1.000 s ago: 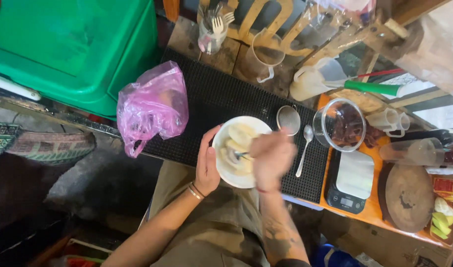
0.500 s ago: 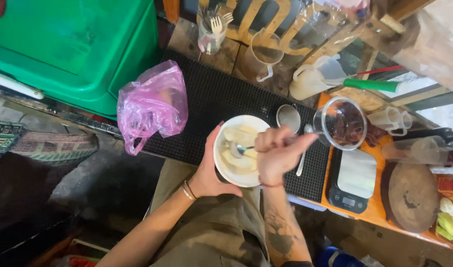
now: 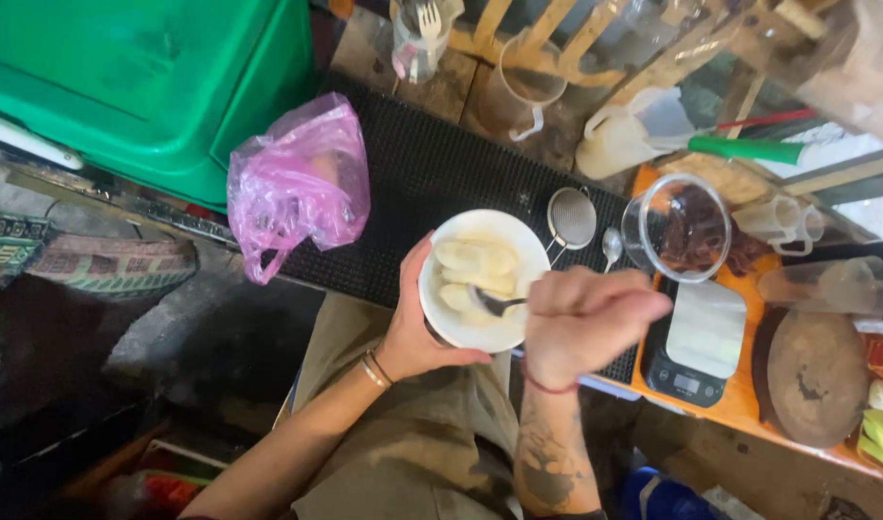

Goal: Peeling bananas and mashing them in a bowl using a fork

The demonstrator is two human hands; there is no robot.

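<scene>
A white bowl point(image 3: 484, 280) of pale banana pieces point(image 3: 476, 268) sits near the middle of the view, held out over the person's lap at the near edge of the black ribbed mat point(image 3: 432, 183). The left hand point(image 3: 417, 332) is clamped on it from 7 o'clock, thumb up along the rim and fingers underneath, likely so it stays level while it is worked in. The right hand point(image 3: 581, 323), at 4 o'clock from the bowl, is closed on the handle of a metal utensil point(image 3: 494, 303), probably a fork, though its head is too small to tell; the tip is down among the fruit.

At 1 o'clock from the bowl a small mesh strainer point(image 3: 570, 218) lies on the mat with a spoon point(image 3: 611, 247) just beside it. Further toward 2 o'clock a glass jar point(image 3: 676, 227) with dark contents stands by a kitchen scale point(image 3: 687, 351) on the orange tabletop point(image 3: 740, 409). At 10 o'clock a pink plastic bag point(image 3: 297, 188) slumps on the mat's left end, near a green bin point(image 3: 143, 77).

The right side is crowded up to the scale's edge; the freer room lies on the mat between bag and bowl, and toward the lap at 6 o'clock.
</scene>
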